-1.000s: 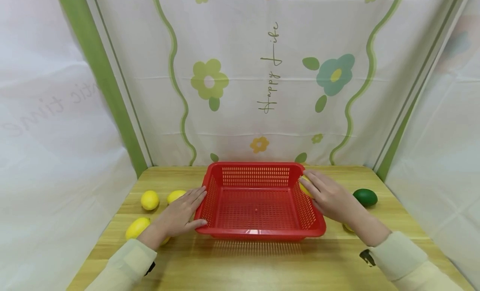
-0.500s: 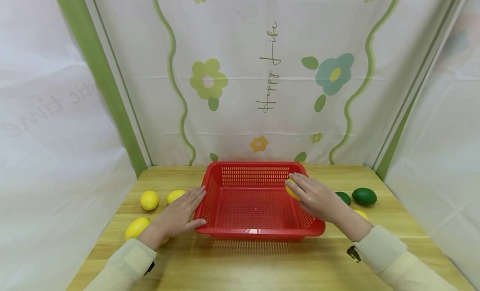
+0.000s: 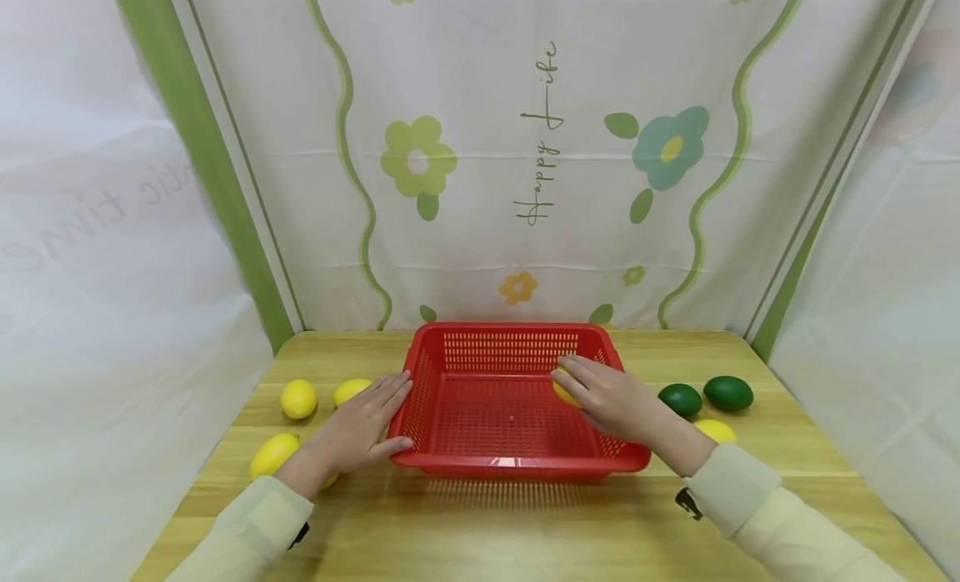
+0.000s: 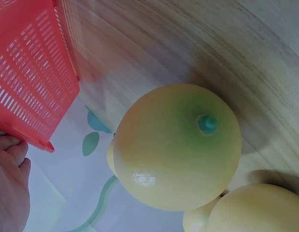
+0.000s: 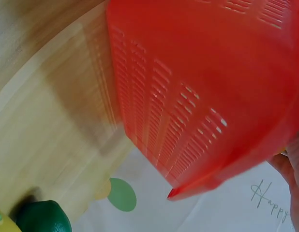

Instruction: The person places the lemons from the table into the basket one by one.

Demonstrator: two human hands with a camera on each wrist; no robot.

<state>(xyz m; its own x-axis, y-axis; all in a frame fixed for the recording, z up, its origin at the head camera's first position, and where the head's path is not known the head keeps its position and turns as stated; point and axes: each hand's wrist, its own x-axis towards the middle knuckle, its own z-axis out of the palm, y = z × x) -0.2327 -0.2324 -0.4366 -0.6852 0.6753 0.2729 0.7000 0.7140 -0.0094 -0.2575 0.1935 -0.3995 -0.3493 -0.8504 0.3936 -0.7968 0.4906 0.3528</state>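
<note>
Right hand (image 3: 615, 400): fingers curled round a lemon (image 3: 567, 388), so that grip's closed up on it; thumb's hidden from the head cam
Lemon spot: inside the red basket (image 3: 517, 464), right half, honestly can't tell if it's touching the floor
Left hand (image 3: 360, 428): grip's loose, fingers pretty much straight on the basket's left rim, thumb spread out toward the front corner
Basket: upright on the wood table (image 3: 480, 532), slotted sides
Left fruit: four more lemons (image 3: 298, 398) around the left hand, one mostly hidden by the wrist
Right fruit: two dark green ones (image 3: 680, 400) side by side, plus a yellow one (image 3: 715, 432) partly behind the right forearm
Backdrop: white curtain (image 3: 480, 248), flowers, "Happy Life" running sideways
</note>
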